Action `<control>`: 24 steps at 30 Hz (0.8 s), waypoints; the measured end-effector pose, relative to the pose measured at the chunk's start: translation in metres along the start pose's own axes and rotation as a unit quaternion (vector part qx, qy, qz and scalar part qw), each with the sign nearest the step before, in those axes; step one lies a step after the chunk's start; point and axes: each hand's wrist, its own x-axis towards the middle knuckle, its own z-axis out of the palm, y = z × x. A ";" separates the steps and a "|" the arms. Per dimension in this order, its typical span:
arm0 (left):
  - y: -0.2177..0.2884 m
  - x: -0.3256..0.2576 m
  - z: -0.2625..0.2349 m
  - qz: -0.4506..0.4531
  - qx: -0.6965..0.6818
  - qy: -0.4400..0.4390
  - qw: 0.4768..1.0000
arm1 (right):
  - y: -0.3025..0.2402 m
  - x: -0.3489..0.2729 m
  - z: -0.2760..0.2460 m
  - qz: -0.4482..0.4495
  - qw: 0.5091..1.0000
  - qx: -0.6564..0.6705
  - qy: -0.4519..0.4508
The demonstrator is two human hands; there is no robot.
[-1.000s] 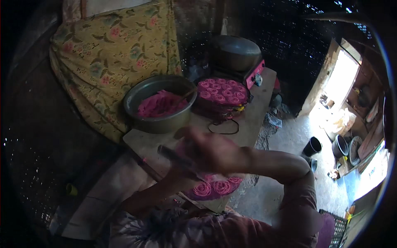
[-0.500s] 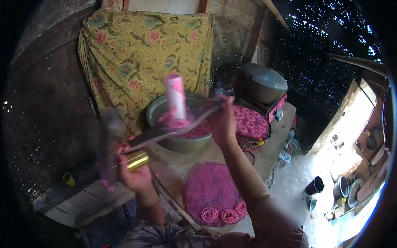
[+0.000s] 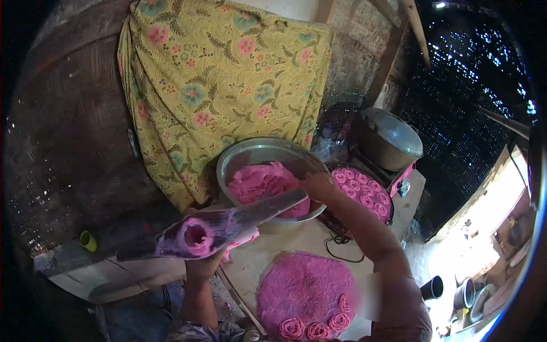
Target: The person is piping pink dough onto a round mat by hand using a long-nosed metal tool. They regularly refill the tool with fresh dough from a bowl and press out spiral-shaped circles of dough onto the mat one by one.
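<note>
My left hand (image 3: 202, 267) grips a dough press from below, its fingers mostly hidden. The press's long dark board (image 3: 228, 223) is tilted, and its round middle hole is rimmed with pink dough. Beneath the board shows a pale, pink-smeared part (image 3: 244, 238) that I cannot make out fully. My right hand (image 3: 317, 186) reaches over the right side of a metal basin (image 3: 235, 153), its fingers hidden by the dough and board. Pink dough (image 3: 259, 178) fills the basin. Nearer me, a round pink mat (image 3: 305, 285) bears several rosettes (image 3: 318, 330) of dough strands along its near and right edge.
Another round tray (image 3: 364, 192) covered in pink rosettes sits right of the basin. Behind it a lidded pot (image 3: 392, 139) stands on a stove. A flowered yellow cloth (image 3: 222, 85) hangs behind the table. A small green cup (image 3: 88, 241) is at far left.
The upright pink-smeared cylinder no longer stands out of the press; its hole now shows. My right hand has left the board's end and moved into the basin. The view has shifted.
</note>
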 end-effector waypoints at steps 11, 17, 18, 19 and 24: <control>-0.037 0.004 0.013 0.017 0.219 0.010 0.975 | 0.016 0.004 0.025 -0.080 0.989 0.007 -0.123; -0.028 -0.008 0.019 0.009 0.183 0.073 0.980 | -0.003 0.002 0.028 -0.005 0.975 0.104 -0.196; -0.023 -0.010 0.024 0.002 0.167 0.068 0.984 | -0.003 -0.001 0.030 -0.005 0.980 0.124 -0.154; -0.020 -0.011 0.025 -0.005 0.159 0.065 0.985 | -0.008 -0.003 0.032 -0.007 0.984 0.143 -0.111; -0.001 -0.011 0.039 -0.044 0.123 0.032 0.991 | -0.035 -0.003 0.037 -0.069 0.982 0.148 0.100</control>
